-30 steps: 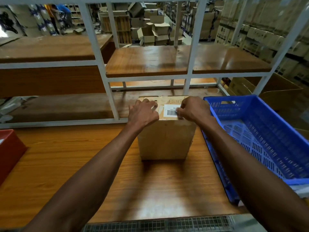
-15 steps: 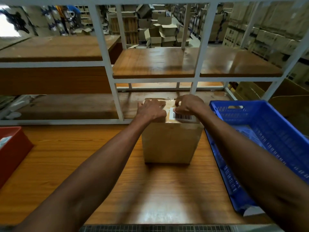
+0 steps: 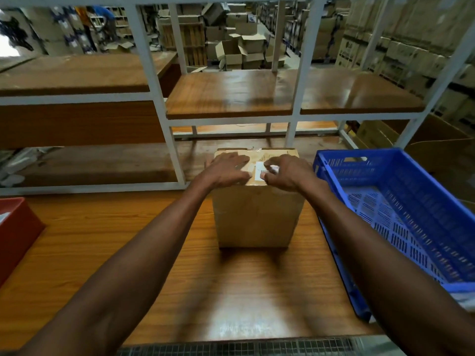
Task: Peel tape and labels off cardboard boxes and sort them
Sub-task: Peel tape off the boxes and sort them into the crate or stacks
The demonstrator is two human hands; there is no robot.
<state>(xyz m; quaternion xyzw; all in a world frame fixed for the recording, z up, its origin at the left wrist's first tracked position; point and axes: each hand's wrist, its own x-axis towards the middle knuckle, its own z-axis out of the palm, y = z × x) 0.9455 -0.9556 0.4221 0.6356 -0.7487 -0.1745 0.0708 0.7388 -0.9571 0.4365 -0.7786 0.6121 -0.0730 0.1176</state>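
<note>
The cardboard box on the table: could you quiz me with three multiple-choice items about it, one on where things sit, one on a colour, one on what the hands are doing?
1. Where is the blue crate relative to the cardboard box?
A. On the box's right
B. On top of it
C. On the upper shelf

2. What colour is the bin at the table's left edge?
A. Green
B. Red
C. Yellow

3. What is the left hand doing?
A. Hanging under the table
B. Holding a knife
C. Resting on the box top

Answers: 1 A, the crate stands beside the box on the right. 2 B, the bin is plainly red. 3 C, its fingers lie across the top while the right hand works at the white label.
</note>
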